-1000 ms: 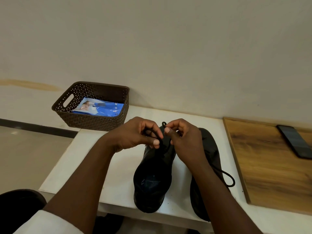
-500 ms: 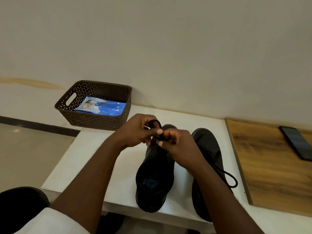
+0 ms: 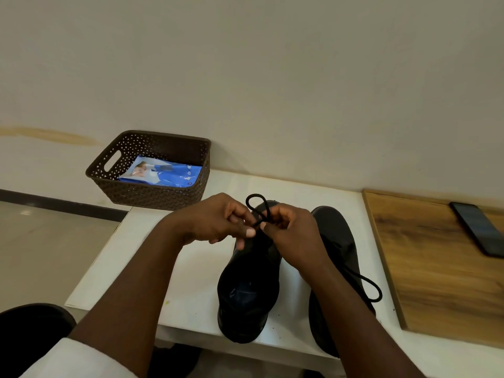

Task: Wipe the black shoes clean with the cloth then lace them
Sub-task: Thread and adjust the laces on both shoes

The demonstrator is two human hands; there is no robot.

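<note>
We are at the lacing stage — our left hand (image 3: 218, 222) and right hand (image 3: 291, 236) both pinch the black lace (image 3: 257, 207) into a loop above the left shoe (image 3: 248, 290). The right shoe (image 3: 338, 255) shows a loose lace loop (image 3: 372, 289) — probably untied.

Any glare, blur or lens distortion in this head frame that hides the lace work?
Head view: soft, even light, no harsh glare; wide-angle bending curves the table edge; hands sharp, left hand and right hand pinching the lace loop; the black shoe is so dark that its eyelets are lost.
</note>
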